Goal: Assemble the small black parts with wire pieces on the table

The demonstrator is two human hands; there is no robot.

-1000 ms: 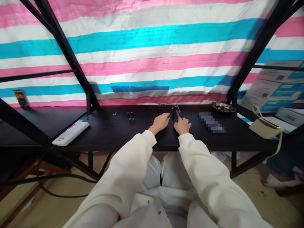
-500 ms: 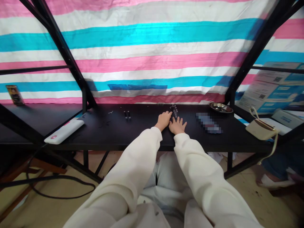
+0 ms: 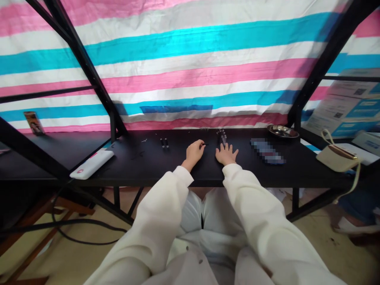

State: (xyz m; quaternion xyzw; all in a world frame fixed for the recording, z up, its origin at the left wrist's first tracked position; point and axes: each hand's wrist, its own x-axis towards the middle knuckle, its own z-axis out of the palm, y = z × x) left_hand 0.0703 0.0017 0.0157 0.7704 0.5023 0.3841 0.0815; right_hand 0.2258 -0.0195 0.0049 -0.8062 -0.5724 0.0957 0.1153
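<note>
Both my hands rest on a black table (image 3: 166,170), in white sleeves. My left hand (image 3: 194,152) is curled, its fingertips pinched on a tiny dark piece (image 3: 204,144) that I cannot make out. My right hand (image 3: 226,153) lies flat with its fingers spread, holding nothing. Just beyond its fingertips stands a small cluster of dark and silvery parts (image 3: 222,137). Two short black sticks (image 3: 164,143) lie to the left of my left hand.
A white power bank (image 3: 92,164) lies at the table's left edge, a blurred flat object (image 3: 267,151) and a metal dish (image 3: 283,131) at the right. A beige pouch (image 3: 337,157) sits far right. Black frame bars cross before a striped tarp. Cables run on the floor.
My hands, close together half a second ago, have drawn apart. My left hand has moved left and closed into a pinch; my right hand stays flat with spread fingers.
</note>
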